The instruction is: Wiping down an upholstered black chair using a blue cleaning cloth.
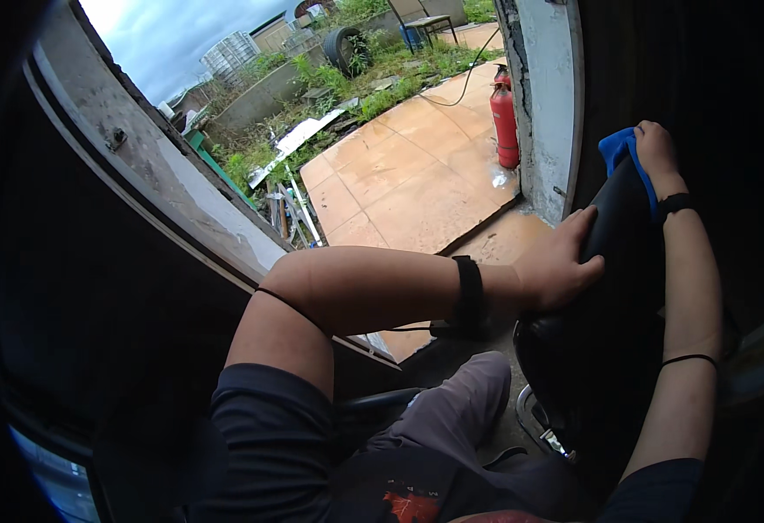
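Note:
A long, smooth black padded piece (pixel 619 222), which looks like a seat or backrest, slants up in front of me on the right. My left hand (pixel 561 266) grips its left edge, with the thumb on the near side and part of the fingers hidden. At the top end, my right hand (pixel 658 155) is closed on a blue cloth (pixel 617 150), which lies over the edge of the black piece. The lower part of the piece fades into deep shadow.
Beneath the black piece shows a curved chrome tube (pixel 523 408). Ahead, a doorway with a worn white frame (pixel 549 113) opens onto a tiled patio (pixel 399 183). A red fire extinguisher (pixel 504 126) stands beside the frame. Beyond are weeds, a tyre (pixel 341 50) and a chair (pixel 424 21).

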The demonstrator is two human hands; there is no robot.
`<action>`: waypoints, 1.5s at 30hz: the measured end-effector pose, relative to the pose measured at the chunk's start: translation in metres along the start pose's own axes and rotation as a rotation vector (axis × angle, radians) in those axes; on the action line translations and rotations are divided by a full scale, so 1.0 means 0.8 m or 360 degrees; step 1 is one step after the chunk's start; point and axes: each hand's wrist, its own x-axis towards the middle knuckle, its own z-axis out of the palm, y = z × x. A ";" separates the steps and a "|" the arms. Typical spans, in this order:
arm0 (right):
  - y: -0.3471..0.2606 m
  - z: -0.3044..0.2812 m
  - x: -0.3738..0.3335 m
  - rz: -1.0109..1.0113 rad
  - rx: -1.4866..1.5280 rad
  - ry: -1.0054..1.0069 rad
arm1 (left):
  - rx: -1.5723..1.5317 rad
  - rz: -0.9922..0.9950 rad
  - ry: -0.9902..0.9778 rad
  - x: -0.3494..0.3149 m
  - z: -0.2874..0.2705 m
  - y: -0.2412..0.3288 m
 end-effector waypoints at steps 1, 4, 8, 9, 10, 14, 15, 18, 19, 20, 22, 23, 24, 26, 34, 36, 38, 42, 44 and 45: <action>0.007 0.006 0.006 0.0002 0.0013 0.0000 | 0.0007 -0.0009 -0.0001 -0.001 -0.001 -0.001; 0.029 0.018 0.017 -0.0351 -0.0186 0.0444 | 0.0001 0.0050 0.0022 0.001 0.000 -0.001; 0.008 0.012 0.021 -0.0005 -0.0257 -0.0108 | 0.0015 0.0051 0.0024 0.000 -0.005 -0.009; 0.000 0.006 0.019 -0.0005 -0.0259 -0.0102 | 0.0002 0.0062 0.0025 -0.001 -0.004 -0.009; -0.007 0.000 0.014 0.0084 -0.0236 -0.0248 | -0.0011 0.0073 0.0027 -0.001 -0.004 -0.009; -0.019 -0.021 0.005 0.0177 -0.0290 -0.0522 | 0.0023 0.0084 0.0010 -0.002 -0.001 -0.003; -0.025 -0.021 0.003 0.0149 -0.0293 -0.0524 | 0.0003 0.0047 -0.0001 -0.003 -0.001 -0.002; -0.038 -0.031 -0.002 0.0203 -0.0307 -0.0635 | -0.0016 0.0039 0.0002 -0.004 0.001 0.002; -0.041 -0.032 -0.005 0.0230 -0.0353 -0.0683 | -0.0010 0.0058 0.0002 -0.004 0.003 0.002; -0.037 -0.032 -0.010 0.0146 -0.0356 -0.0652 | -0.0036 0.0078 0.0002 -0.004 0.004 0.002; -0.035 -0.031 -0.024 0.0087 -0.0377 -0.0586 | -0.0009 0.0063 -0.0022 -0.001 0.009 0.003; -0.068 -0.044 -0.032 0.0090 -0.0254 -0.0665 | 0.0016 0.0090 0.0043 -0.004 0.004 -0.008; -0.054 -0.044 -0.031 -0.0048 -0.0219 -0.0704 | -0.0005 0.0069 0.0021 -0.004 0.005 -0.003; -0.065 -0.048 -0.043 -0.0071 -0.0063 -0.0725 | -0.0019 0.0020 -0.0004 -0.008 -0.005 0.005; -0.093 -0.059 -0.100 -0.0249 0.0352 -0.0768 | -0.0003 0.0018 -0.0019 -0.006 -0.006 0.002; -0.095 -0.060 -0.113 -0.0427 0.0379 -0.0685 | 0.0089 0.0075 0.0121 -0.009 0.001 0.001; -0.098 -0.064 -0.127 -0.0619 0.0452 -0.0541 | 0.0182 0.0127 0.0270 -0.009 0.007 -0.002; -0.103 -0.075 -0.154 -0.0718 0.0718 -0.0534 | 0.0253 0.0110 0.0343 -0.008 0.013 0.000; -0.111 -0.083 -0.171 -0.0722 0.0873 -0.0589 | 0.0238 0.0101 0.0324 -0.010 0.009 0.004; -0.116 -0.090 -0.181 -0.0726 0.1041 -0.0636 | 0.0299 0.0246 0.0390 -0.011 0.008 0.006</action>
